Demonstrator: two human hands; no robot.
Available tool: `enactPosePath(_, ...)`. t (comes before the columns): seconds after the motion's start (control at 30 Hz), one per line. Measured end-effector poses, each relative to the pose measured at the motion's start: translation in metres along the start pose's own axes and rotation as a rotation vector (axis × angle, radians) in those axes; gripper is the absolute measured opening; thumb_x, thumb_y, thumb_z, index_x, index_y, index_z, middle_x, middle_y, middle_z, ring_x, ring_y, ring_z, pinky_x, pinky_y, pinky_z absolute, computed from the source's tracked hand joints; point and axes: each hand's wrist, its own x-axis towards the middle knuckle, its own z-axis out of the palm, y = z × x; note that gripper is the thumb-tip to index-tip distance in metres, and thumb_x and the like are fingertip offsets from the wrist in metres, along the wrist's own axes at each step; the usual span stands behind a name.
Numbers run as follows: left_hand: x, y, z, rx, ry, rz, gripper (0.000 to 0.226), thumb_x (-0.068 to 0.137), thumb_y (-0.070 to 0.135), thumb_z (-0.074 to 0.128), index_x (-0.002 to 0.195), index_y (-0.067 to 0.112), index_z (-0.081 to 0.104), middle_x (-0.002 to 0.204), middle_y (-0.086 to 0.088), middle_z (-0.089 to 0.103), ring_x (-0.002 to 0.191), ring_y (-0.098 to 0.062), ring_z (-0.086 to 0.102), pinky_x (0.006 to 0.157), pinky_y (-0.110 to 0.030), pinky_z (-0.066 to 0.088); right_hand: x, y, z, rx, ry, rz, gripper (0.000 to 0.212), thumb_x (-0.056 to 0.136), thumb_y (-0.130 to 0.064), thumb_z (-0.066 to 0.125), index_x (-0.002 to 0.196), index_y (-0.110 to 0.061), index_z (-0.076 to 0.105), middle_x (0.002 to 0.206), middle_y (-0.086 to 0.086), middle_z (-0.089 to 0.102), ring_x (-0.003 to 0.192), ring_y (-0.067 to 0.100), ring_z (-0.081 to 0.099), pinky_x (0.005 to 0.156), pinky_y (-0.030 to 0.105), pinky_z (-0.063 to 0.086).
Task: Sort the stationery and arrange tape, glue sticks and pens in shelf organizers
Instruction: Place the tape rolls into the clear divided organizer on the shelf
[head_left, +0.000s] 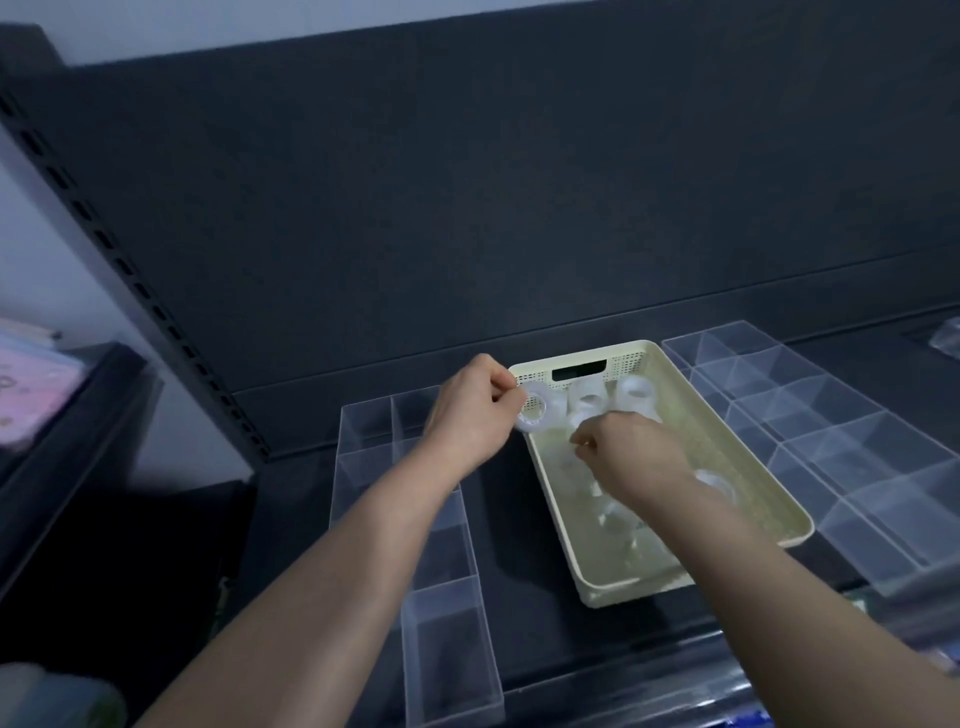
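One translucent, perhaps white-cored tape roll (535, 413) is pinched by left hand (470, 415).

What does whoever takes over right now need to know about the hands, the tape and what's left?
Left hand: grip on one tape roll, held over the far left corner of the cream basket.
Right hand: low inside the basket with fingers curled; I cannot tell whether it holds anything.
Other rolls lie in the basket, mostly at its far end.
Left organizer and right organizer flank the basket; nothing shows in their compartments.
Done: nothing sorted yet. Left: all the tape; glue sticks and pens are not in view.
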Motion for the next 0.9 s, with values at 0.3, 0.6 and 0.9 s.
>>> enactPosePath(0.3,0.007,-0.019,-0.04,-0.019,0.092,-0.048,0.008,0.087,0.03,0.061,0.094,0.025,0.058,0.09,0.01,0.062,0.088,-0.015,0.063,0.078,-0.042,0.057,-0.006,-0.002,0.005,-0.108,0.017,-0.061,0.015,0.099,-0.029,0.039,0.104,-0.019,0.049,0.095,-0.001,0.063,0.08,0.023,0.058,0.063,0.029,0.033)
enactPosePath(0.6,0.004,-0.023,-0.04,-0.048,0.069,-0.023,0.007,0.086,0.031,0.062,0.09,0.03,0.056,0.09,0.01,0.062,0.088,-0.016,0.064,0.078,-0.043,0.057,-0.005,-0.017,-0.008,0.169,0.187,-0.01,0.019,0.098,-0.021,0.039,0.115,-0.017,0.047,0.1,0.006,0.065,0.087,0.03,0.06,0.065,0.034,0.041)
enactPosePath(0.9,0.008,-0.074,-0.104,0.058,0.374,-0.182,0.025,0.088,0.027,0.062,0.112,0.022,0.066,0.102,0.004,0.069,0.094,-0.014,0.064,0.085,-0.031,0.051,0.007,-0.089,-0.031,0.401,0.318,-0.285,0.029,0.088,-0.025,0.06,0.117,-0.025,0.061,0.102,-0.002,0.054,0.092,0.021,0.06,0.073,0.032,0.046)
